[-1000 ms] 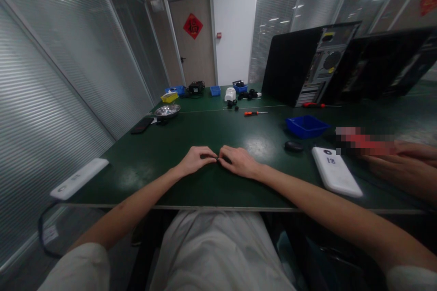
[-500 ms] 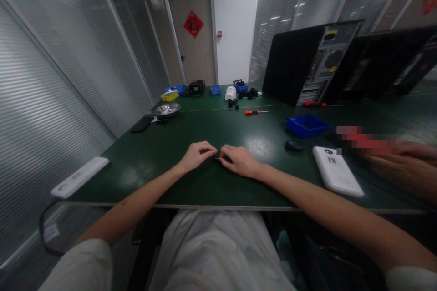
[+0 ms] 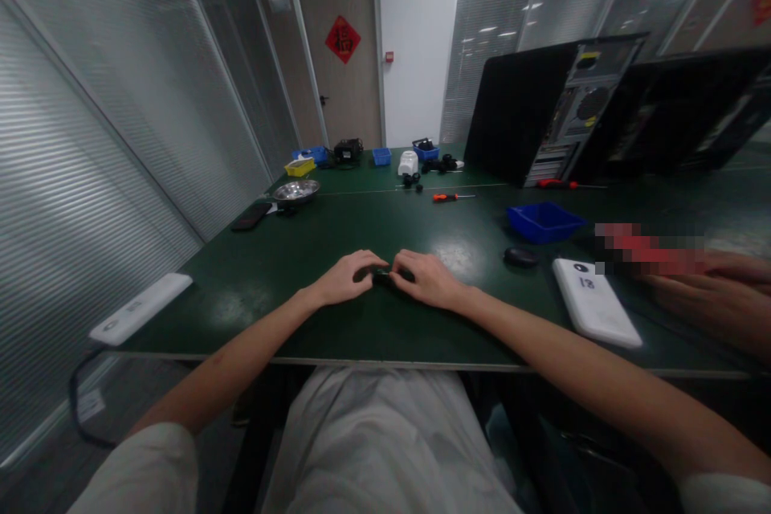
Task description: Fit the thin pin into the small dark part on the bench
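My left hand (image 3: pixel 346 278) and my right hand (image 3: pixel 429 281) meet low over the green table (image 3: pixel 337 329), fingertips almost together. Between them is a small dark part (image 3: pixel 381 277) with a thin light edge, mostly hidden by the fingers; its kind is too small to make out. The left thumb and fingers curve around its left end. On its right end the right thumb and fingers are pinched. To the right of my right hand lie a black computer mouse (image 3: pixel 520 258) and a blue tray (image 3: pixel 545 222).
An orange-handled screwdriver (image 3: pixel 446 197) lies beyond my hands. At left are a metal bowl (image 3: pixel 296 192), a dark phone (image 3: pixel 251 217) and a white power strip (image 3: pixel 141 307). Right stand a white device (image 3: pixel 595 303), a computer case (image 3: pixel 524 112) and another person's hands (image 3: pixel 711 289).
My fingers have shifted slightly around the small dark part. The left thumb and fingertips are farther apart, and more of the part shows. The surrounding objects stay put.
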Action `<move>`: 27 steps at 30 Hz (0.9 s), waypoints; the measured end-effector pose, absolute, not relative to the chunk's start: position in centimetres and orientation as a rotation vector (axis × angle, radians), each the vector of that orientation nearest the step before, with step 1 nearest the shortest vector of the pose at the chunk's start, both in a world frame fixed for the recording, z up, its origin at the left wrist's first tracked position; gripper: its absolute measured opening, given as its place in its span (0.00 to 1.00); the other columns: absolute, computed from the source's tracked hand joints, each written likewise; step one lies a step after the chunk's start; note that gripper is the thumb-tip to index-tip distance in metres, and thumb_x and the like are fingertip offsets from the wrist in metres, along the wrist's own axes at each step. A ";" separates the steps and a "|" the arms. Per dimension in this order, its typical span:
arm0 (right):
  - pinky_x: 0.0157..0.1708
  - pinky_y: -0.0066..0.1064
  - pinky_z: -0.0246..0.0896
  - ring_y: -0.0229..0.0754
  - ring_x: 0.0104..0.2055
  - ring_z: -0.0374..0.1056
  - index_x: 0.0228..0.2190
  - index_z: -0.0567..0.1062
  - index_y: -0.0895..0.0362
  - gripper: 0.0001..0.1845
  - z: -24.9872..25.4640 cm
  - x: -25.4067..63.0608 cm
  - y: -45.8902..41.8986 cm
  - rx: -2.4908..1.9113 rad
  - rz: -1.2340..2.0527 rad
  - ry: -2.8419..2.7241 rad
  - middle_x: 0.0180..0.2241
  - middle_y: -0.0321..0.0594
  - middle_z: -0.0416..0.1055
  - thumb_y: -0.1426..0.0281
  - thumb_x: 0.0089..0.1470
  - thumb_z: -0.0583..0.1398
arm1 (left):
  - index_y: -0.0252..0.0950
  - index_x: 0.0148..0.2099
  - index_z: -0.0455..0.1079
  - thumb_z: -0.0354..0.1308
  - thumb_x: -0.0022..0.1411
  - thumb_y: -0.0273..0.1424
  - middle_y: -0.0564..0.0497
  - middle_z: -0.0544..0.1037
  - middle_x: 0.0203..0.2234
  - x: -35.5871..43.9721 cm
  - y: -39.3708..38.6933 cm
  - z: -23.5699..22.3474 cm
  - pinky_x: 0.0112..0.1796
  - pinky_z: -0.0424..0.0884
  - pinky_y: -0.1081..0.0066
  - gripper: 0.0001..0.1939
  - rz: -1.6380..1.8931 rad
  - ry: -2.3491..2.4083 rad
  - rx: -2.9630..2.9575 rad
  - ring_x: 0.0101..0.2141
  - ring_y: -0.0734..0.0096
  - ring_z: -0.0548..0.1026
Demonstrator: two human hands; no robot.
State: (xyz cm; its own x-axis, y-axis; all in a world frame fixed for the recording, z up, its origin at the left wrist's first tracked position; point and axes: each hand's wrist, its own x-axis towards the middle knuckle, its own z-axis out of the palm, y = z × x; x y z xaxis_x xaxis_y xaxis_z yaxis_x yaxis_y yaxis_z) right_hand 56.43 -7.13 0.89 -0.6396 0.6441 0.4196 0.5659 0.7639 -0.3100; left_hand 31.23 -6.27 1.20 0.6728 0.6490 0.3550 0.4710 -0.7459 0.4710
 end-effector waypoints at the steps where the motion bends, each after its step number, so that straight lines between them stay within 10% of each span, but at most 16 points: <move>1: 0.34 0.29 0.53 0.38 0.35 0.66 0.38 0.71 0.55 0.05 0.9 56.4 -7.2 -0.908 0.197 -2.439 0.37 0.37 0.71 0.66 0.64 0.58 | 0.37 0.58 0.74 0.58 0.68 0.30 0.43 0.76 0.51 31.3 -6.4 1.3 0.53 0.69 0.64 0.17 0.731 0.873 2.550 0.50 0.61 0.74; 12: 0.34 0.29 0.54 0.37 0.34 0.66 0.38 0.71 0.55 0.06 1.4 56.4 -7.5 -0.921 0.193 -2.431 0.37 0.37 0.71 0.66 0.65 0.58 | 0.39 0.56 0.77 0.54 0.72 0.35 0.46 0.79 0.49 28.3 -4.2 0.6 0.54 0.70 0.64 0.15 0.664 0.928 2.575 0.50 0.64 0.76; 27: 0.35 0.29 0.56 0.38 0.35 0.67 0.38 0.72 0.55 0.06 1.5 56.4 -7.5 -0.939 0.229 -2.438 0.38 0.39 0.72 0.66 0.65 0.57 | 0.25 0.55 0.75 0.56 0.68 0.28 0.41 0.78 0.45 0.1 -2.0 0.4 0.50 0.64 0.68 0.17 0.632 2.651 1.892 0.46 0.59 0.73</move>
State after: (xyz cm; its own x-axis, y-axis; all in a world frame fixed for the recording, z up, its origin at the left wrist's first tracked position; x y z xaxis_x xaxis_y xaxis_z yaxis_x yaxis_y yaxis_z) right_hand 56.43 -7.53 1.49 -0.6288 0.6651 0.4027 0.5783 0.7463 -0.3295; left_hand 0.11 -1.96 0.41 -0.3389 0.8709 0.3559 0.9378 0.2823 0.2022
